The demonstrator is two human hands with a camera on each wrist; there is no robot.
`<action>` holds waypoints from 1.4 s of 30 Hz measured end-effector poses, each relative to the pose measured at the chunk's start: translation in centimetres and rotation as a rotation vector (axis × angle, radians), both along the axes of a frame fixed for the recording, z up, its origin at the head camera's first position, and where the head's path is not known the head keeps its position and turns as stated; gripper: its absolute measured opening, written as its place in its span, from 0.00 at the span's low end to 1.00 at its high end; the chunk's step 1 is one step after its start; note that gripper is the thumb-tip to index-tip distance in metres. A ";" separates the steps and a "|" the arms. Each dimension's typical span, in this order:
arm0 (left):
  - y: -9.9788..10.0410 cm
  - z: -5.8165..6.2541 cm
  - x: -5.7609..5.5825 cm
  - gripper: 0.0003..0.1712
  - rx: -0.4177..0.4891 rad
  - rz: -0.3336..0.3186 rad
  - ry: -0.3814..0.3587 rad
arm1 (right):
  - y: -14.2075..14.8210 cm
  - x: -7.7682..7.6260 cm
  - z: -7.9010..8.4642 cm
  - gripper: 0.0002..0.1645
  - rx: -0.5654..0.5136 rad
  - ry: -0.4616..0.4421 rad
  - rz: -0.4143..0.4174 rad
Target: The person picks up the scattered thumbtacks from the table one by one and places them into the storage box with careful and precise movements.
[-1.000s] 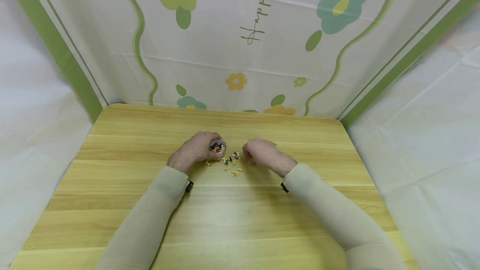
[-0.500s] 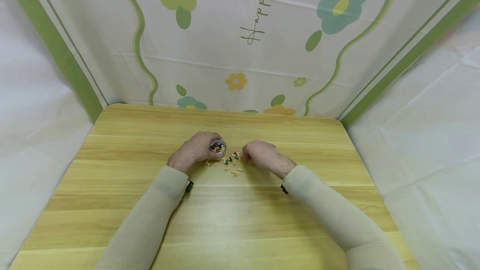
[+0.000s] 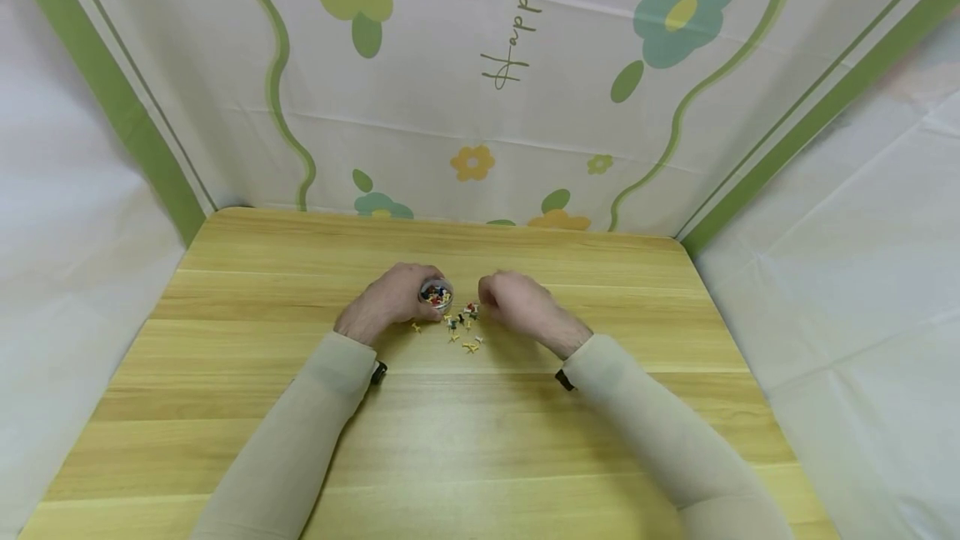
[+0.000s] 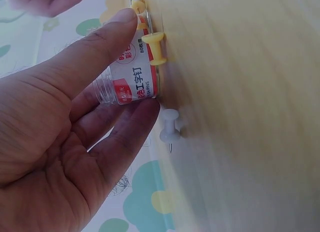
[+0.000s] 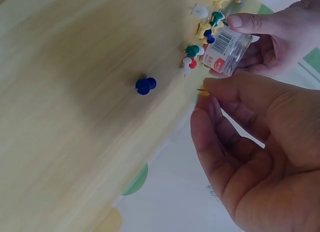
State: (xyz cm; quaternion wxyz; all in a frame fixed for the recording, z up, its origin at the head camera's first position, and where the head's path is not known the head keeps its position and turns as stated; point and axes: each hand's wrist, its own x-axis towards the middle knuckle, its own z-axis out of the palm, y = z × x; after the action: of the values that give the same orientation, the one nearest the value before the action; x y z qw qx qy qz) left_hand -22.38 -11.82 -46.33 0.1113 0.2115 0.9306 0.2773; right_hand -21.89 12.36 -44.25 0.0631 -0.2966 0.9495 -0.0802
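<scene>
My left hand (image 3: 397, 294) curls round a small clear jar (image 4: 120, 74) with a white and red label, which stands upright on the table. Mixed coloured push pins (image 3: 436, 297) fill part of it. Between thumb and fingertips, my right hand (image 5: 260, 137) pinches a yellow push pin (image 5: 204, 92), just right of the jar. In the head view that pin is hidden behind the right hand (image 3: 525, 304). Loose push pins (image 3: 453, 339) in yellow, white, green and other colours lie in front of the jar. A blue push pin (image 5: 144, 85) lies apart near the right hand.
A wooden table (image 3: 450, 440) bears everything. Behind it hangs a white cloth (image 3: 420, 98) with printed flowers, and plain white cloth flanks both sides. Near the left fingers lie a white push pin (image 4: 170, 127) and a yellow one (image 4: 155, 47).
My right hand has moved slightly left and away from me, closer to the jar. The left hand and the jar have stayed in place.
</scene>
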 end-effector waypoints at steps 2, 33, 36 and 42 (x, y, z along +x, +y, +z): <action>0.0 0.0 0.0 0.35 -0.003 -0.001 0.002 | -0.1 0.0 0.1 0.04 -0.025 0.013 -0.001; 0.0 0.0 -0.1 0.33 0.000 -0.011 0.010 | -4.0 -0.2 -0.4 0.03 -0.392 -0.020 -0.082; -0.1 -0.1 -0.1 0.32 -0.005 -0.016 0.018 | -4.7 -0.4 -0.6 0.03 -0.416 -0.036 -0.086; -0.1 0.0 -0.1 0.26 -0.024 -0.022 0.021 | -5.7 -0.8 -1.2 0.03 -0.454 -0.050 -0.085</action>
State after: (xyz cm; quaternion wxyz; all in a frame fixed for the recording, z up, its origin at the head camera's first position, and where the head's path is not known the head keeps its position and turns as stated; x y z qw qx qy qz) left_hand -22.50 -11.96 -46.37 0.1072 0.2234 0.9325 0.2627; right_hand -22.68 6.70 -45.46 0.0151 -0.2607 0.9169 -0.3017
